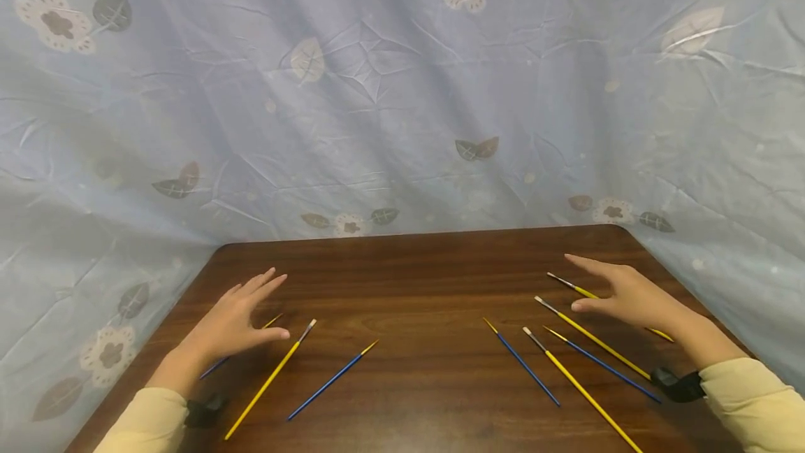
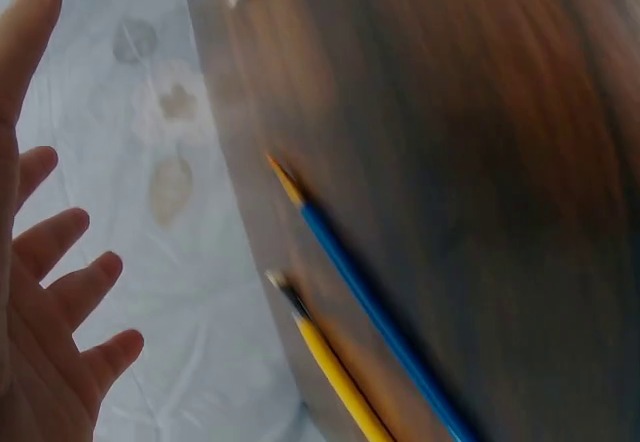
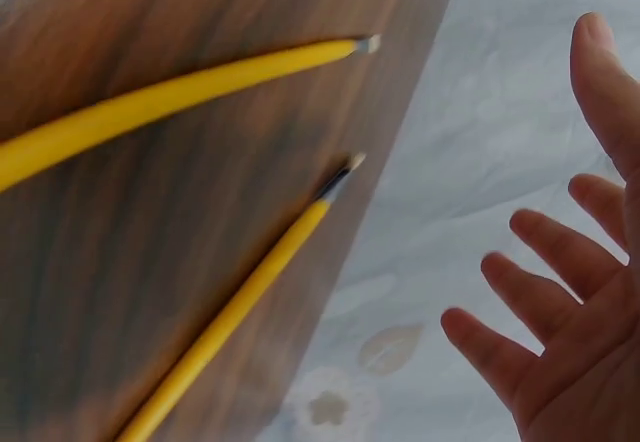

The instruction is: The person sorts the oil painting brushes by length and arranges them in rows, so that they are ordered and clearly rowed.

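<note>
My left hand (image 1: 220, 324) hovers over the table's left side, fingers spread and thumb apart, holding nothing. Under and beside it lie a blue paintbrush (image 1: 216, 368), partly hidden by the hand, and a yellow paintbrush (image 1: 270, 379) with a flat pale tip. Farther in is another blue paintbrush (image 1: 333, 379) with a pointed tip. Over the right side hangs my right hand (image 1: 635, 296), its fingers extended, with nothing in it. It partly covers a yellow paintbrush (image 1: 586, 293). Near it are two more yellow paintbrushes (image 1: 594, 338) and two blue ones. Both wrist views show the fingers (image 2: 80, 287) (image 3: 540, 292) spread.
The brown wooden table (image 1: 402, 278) has rounded far corners. A pale floral curtain (image 1: 390, 89) hangs behind it and along both sides. A black wrist strap (image 1: 679, 384) sits at the right sleeve, close to a yellow brush's end.
</note>
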`<state>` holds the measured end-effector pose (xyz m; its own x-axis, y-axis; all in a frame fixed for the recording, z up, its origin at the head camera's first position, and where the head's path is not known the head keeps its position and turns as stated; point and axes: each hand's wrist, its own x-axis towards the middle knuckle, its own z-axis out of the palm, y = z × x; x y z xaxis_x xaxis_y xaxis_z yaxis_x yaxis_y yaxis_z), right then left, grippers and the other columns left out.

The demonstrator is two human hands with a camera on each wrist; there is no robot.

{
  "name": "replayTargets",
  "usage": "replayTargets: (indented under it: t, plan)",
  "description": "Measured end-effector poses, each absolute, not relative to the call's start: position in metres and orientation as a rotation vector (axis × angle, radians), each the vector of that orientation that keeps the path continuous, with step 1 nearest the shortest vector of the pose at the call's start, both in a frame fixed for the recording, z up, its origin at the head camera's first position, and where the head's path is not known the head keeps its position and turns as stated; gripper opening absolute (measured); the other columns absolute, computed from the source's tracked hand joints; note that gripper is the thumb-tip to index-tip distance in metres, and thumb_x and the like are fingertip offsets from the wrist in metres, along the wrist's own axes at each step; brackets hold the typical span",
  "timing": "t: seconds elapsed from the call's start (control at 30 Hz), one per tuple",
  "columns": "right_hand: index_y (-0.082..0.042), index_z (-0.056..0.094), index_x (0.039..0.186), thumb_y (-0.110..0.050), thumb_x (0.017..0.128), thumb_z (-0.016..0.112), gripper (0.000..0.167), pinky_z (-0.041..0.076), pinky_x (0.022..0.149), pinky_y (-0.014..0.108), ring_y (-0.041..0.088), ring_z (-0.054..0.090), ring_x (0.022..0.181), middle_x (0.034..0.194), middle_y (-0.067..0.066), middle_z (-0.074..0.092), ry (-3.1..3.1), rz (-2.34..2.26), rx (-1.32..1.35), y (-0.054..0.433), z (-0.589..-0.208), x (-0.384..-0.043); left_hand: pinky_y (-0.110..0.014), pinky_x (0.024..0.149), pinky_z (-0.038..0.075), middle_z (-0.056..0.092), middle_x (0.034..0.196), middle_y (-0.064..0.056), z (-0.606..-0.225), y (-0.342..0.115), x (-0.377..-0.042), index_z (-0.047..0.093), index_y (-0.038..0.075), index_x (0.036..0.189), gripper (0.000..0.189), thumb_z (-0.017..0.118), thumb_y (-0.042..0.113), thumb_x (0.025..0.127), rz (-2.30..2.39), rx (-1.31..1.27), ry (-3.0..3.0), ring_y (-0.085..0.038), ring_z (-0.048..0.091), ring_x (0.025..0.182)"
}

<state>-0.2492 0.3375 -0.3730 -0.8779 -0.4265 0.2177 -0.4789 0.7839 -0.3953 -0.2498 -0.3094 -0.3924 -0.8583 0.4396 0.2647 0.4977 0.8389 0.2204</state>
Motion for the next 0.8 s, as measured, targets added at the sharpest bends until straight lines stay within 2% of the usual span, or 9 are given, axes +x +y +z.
replayTargets:
  t: [0.07,0.17,0.27,0.3,0.33,0.5,0.6,0.77,0.8]
  plan:
    - [-0.017,0.034,0.152,-0.049,0.083,0.072,0.085,0.052,0.079,0.054,0.039,0.064,0.098,0.142,0.026,0.045,-2.882,0.707,0.687,0.344,-0.375,-0.250,-0.068,0.103,0.029,0.031,0.152,-0.023,-0.394,-0.319,-0.247,0.034,0.013,0.152,0.097,0.078,0.054,0.075,-0.497,-0.701,-2.817,-0.048,0.036,0.131]
    - [-0.015,0.037,0.151,-0.048,0.084,0.072,0.083,0.053,0.075,0.054,0.041,0.064,0.093,0.138,0.027,0.048,-2.897,0.742,0.635,0.354,-0.378,-0.251,-0.067,0.098,0.036,0.037,0.148,-0.024,-0.396,-0.334,-0.244,0.037,0.009,0.150,0.093,0.079,0.049,0.077,-0.620,-0.643,-2.830,-0.050,0.040,0.128]
    - [-0.011,0.039,0.149,-0.043,0.085,0.073,0.079,0.051,0.078,0.059,0.050,0.056,0.106,0.135,0.026,0.052,-2.895,0.811,0.592,0.364,-0.382,-0.252,-0.067,0.095,0.039,0.041,0.145,-0.024,-0.398,-0.349,-0.242,0.039,0.006,0.148,0.089,0.077,0.048,0.079,-0.704,-0.566,-2.845,-0.049,0.041,0.127]
    - [-0.010,0.041,0.148,-0.042,0.086,0.073,0.077,0.049,0.082,0.061,0.051,0.050,0.116,0.136,0.025,0.051,-2.890,0.830,0.579,0.368,-0.384,-0.252,-0.067,0.094,0.039,0.043,0.144,-0.025,-0.398,-0.354,-0.242,0.041,0.005,0.147,0.088,0.077,0.047,0.079,-0.723,-0.539,-2.842,-0.050,0.041,0.126]
    - [-0.010,0.042,0.147,-0.040,0.086,0.073,0.075,0.049,0.082,0.060,0.050,0.050,0.116,0.135,0.024,0.053,-2.891,0.864,0.557,0.371,-0.385,-0.252,-0.067,0.094,0.039,0.043,0.143,-0.025,-0.399,-0.359,-0.242,0.042,0.005,0.146,0.086,0.078,0.046,0.080,-0.736,-0.509,-2.839,-0.050,0.041,0.126]
    - [-0.007,0.046,0.144,-0.033,0.089,0.072,0.067,0.054,0.079,0.041,0.045,0.053,0.116,0.133,0.022,0.055,-2.910,0.964,0.481,0.384,-0.395,-0.251,-0.067,0.089,0.042,0.046,0.139,-0.030,-0.403,-0.382,-0.240,0.047,0.003,0.142,0.077,0.077,0.041,0.083,-0.791,-0.359,-2.821,-0.054,0.044,0.121]
    - [-0.003,0.047,0.143,-0.030,0.090,0.072,0.064,0.053,0.077,0.030,0.044,0.052,0.116,0.132,0.024,0.055,-2.920,0.978,0.479,0.391,-0.401,-0.251,-0.066,0.087,0.043,0.050,0.134,-0.030,-0.407,-0.391,-0.239,0.049,0.002,0.141,0.073,0.077,0.037,0.084,-0.849,-0.288,-2.826,-0.054,0.045,0.119]
    - [-0.001,0.047,0.141,-0.029,0.090,0.072,0.064,0.052,0.075,0.025,0.027,0.058,0.110,0.128,0.023,0.058,-2.955,1.002,0.449,0.401,-0.409,-0.253,-0.063,0.092,0.041,0.054,0.132,-0.027,-0.414,-0.401,-0.243,0.051,-0.003,0.138,0.069,0.078,0.032,0.084,-0.949,-0.249,-2.823,-0.050,0.043,0.123]
    - [0.000,0.047,0.141,-0.029,0.090,0.072,0.064,0.052,0.075,0.025,0.022,0.058,0.109,0.128,0.023,0.058,-2.961,1.018,0.441,0.402,-0.410,-0.254,-0.056,0.094,0.043,0.055,0.131,-0.027,-0.416,-0.404,-0.244,0.052,-0.003,0.137,0.068,0.078,0.030,0.084,-0.956,-0.248,-2.814,-0.049,0.044,0.123]
